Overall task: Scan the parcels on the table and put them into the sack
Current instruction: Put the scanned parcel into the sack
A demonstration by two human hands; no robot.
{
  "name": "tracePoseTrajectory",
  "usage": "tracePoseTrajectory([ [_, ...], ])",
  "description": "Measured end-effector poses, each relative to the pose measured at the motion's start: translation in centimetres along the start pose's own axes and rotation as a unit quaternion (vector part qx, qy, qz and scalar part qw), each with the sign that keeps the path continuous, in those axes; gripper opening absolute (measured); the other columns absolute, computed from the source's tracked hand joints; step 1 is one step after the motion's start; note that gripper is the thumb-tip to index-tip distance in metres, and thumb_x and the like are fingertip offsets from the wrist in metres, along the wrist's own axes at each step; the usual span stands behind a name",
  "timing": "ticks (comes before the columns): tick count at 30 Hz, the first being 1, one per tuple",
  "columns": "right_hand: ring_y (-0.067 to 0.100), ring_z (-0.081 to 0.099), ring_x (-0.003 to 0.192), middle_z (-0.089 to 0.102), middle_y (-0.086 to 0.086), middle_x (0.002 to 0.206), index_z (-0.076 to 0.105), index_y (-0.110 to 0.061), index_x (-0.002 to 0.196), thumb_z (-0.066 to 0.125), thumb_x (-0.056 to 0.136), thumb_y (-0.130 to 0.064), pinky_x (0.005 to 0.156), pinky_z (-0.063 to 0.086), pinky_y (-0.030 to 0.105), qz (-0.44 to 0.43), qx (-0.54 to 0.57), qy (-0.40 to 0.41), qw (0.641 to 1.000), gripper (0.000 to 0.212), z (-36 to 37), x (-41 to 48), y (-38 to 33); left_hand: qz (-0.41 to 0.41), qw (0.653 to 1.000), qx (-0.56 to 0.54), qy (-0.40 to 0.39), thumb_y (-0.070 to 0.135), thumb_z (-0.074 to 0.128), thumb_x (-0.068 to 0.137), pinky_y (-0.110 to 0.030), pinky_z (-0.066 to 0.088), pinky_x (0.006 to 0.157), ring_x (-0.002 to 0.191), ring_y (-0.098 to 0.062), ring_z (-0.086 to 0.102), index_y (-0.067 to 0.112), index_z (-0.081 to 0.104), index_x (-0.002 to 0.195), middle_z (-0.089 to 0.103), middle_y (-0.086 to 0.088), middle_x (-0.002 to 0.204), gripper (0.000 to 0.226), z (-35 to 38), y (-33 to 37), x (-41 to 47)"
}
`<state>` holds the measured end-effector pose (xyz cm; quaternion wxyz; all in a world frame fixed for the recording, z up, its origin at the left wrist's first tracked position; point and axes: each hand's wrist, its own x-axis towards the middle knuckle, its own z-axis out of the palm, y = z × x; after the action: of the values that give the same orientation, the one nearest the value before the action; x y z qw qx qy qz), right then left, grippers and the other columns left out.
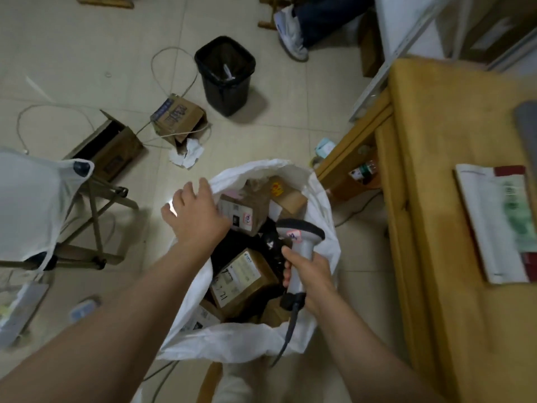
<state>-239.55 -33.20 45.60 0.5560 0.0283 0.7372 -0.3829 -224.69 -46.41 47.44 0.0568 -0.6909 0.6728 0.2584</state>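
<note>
Firstly, the spread, empty fingers (203, 186) of the left hand (197, 219) are held over the rim of the white woven sack (329, 237), and a grey barcode scanner (300, 242) is gripped by the right hand (312, 276). At least four brown cardboard parcels (247, 279) are seen inside; one white-and-green mailer (499, 225) lies on the yellow table (430, 257).

sack (325, 205) mouth open, parcels (247, 280) piled inside

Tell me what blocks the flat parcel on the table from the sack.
Nothing fixed: the parcel lies on the table, and the sack gapes open beside it. Only the right hand gripping the scanner and the open left hand hover over its mouth.
</note>
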Motion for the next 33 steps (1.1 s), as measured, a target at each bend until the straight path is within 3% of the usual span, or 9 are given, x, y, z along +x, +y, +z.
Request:
tracePoseTrajectory([
  [2, 0.017, 0.052, 0.044, 0.057, 0.009, 0.059, 0.062, 0.001, 0.09, 0.074, 0.081, -0.007, 0.042, 0.046, 0.025, -0.002, 0.084, 0.018, 0.996, 0.017, -2.8, -2.8, -0.2, 0.049, 0.998, 0.03, -0.008, 0.037, 0.063, 0.083, -0.051, 0.006, 0.115, 0.145, -0.032, 0.007, 0.022, 0.014, 0.151, 0.009, -0.013, 0.158, 0.085, 0.6, 2.7, -2.3],
  [4, 0.018, 0.051, 0.042, 0.056, 0.011, 0.056, 0.06, 0.002, 0.085, 0.074, 0.078, -0.002, 0.042, 0.045, 0.026, -0.012, 0.155, 0.047, 0.987, 0.016, -5.5, -5.1, -0.6, 0.118, 0.991, 0.053, -0.033, 0.041, 0.06, 0.086, -0.052, 0.002, 0.116, 0.147, -0.031, -0.002, 0.025, 0.007, 0.153, -0.001, -0.011, 0.16, 0.087, 1.3, 6.4, -5.1],
  [7, 0.021, 0.054, 0.046, 0.056, 0.012, 0.055, 0.059, 0.001, 0.079, 0.07, 0.082, -0.003, 0.047, 0.05, 0.03, -0.035, 0.219, 0.088, 0.971, 0.013, -10.1, -8.7, -1.7, 0.224, 0.97, 0.082, -0.046, 0.039, 0.057, 0.088, -0.051, 0.001, 0.116, 0.148, -0.026, -0.001, 0.028, 0.007, 0.153, 0.002, -0.006, 0.161, 0.083, 2.2, 12.5, -10.1],
  [10, 0.023, 0.057, 0.058, 0.056, 0.012, 0.068, 0.059, 0.002, 0.092, 0.065, 0.091, -0.018, 0.061, 0.057, 0.035, -0.042, 0.283, 0.105, 0.953, 0.021, -15.8, -12.6, -2.1, 0.325, 0.939, 0.098, -0.057, 0.033, 0.054, 0.09, -0.05, 0.002, 0.116, 0.147, -0.023, 0.004, 0.026, 0.006, 0.153, 0.006, -0.003, 0.161, 0.079, 3.4, 18.4, -15.8],
  [15, 0.017, 0.052, 0.04, 0.058, 0.007, 0.054, 0.058, -0.003, 0.092, 0.068, 0.088, -0.02, 0.042, 0.044, 0.026, -0.119, 0.396, 0.161, 0.896, 0.02, -26.8, -21.2, 2.1, 0.458, 0.877, 0.131, -0.059, 0.028, 0.05, 0.095, -0.048, 0.005, 0.117, 0.147, -0.02, 0.014, 0.02, 0.01, 0.153, 0.017, -0.001, 0.159, 0.071, 6.5, 26.8, -27.4],
  [18, 0.015, 0.049, 0.041, 0.057, 0.007, 0.058, 0.059, -0.005, 0.089, 0.071, 0.086, -0.018, 0.042, 0.04, 0.023, -0.166, 0.467, 0.235, 0.836, 0.018, -33.7, -26.6, 6.6, 0.533, 0.83, 0.149, -0.077, 0.026, 0.052, 0.092, -0.045, 0.006, 0.119, 0.144, -0.02, 0.023, 0.016, 0.015, 0.152, 0.027, -0.002, 0.155, 0.072, 8.6, 30.3, -36.3],
  [24, 0.015, 0.048, 0.043, 0.056, 0.007, 0.06, 0.061, -0.003, 0.086, 0.068, 0.082, -0.004, 0.042, 0.041, 0.024, -0.253, 0.61, 0.331, 0.674, 0.008, -45.4, -37.3, 17.2, 0.674, 0.709, 0.167, -0.122, 0.026, 0.051, 0.093, -0.036, 0.014, 0.118, 0.139, -0.017, 0.032, 0.015, 0.018, 0.152, 0.034, -0.001, 0.152, 0.069, 14.6, 34.5, -54.1],
  [31, 0.015, 0.051, 0.044, 0.058, 0.007, 0.058, 0.063, -0.003, 0.083, 0.068, 0.081, 0.001, 0.043, 0.045, 0.023, -0.248, 0.698, 0.435, 0.512, 0.007, -52.3, -45.1, 30.4, 0.727, 0.609, 0.146, -0.283, 0.03, 0.055, 0.095, -0.03, 0.033, 0.109, 0.135, -0.023, 0.039, 0.012, 0.025, 0.15, 0.036, -0.007, 0.15, 0.066, 22.0, 34.5, -73.1],
  [33, 0.016, 0.05, 0.046, 0.058, 0.008, 0.059, 0.063, -0.002, 0.085, 0.068, 0.082, 0.001, 0.044, 0.045, 0.025, -0.234, 0.708, 0.442, 0.499, 0.007, -52.4, -45.7, 32.2, 0.733, 0.591, 0.119, -0.314, 0.031, 0.057, 0.093, -0.031, 0.036, 0.105, 0.132, -0.026, 0.04, 0.012, 0.031, 0.148, 0.039, -0.01, 0.148, 0.064, 22.9, 34.8, -76.3],
])
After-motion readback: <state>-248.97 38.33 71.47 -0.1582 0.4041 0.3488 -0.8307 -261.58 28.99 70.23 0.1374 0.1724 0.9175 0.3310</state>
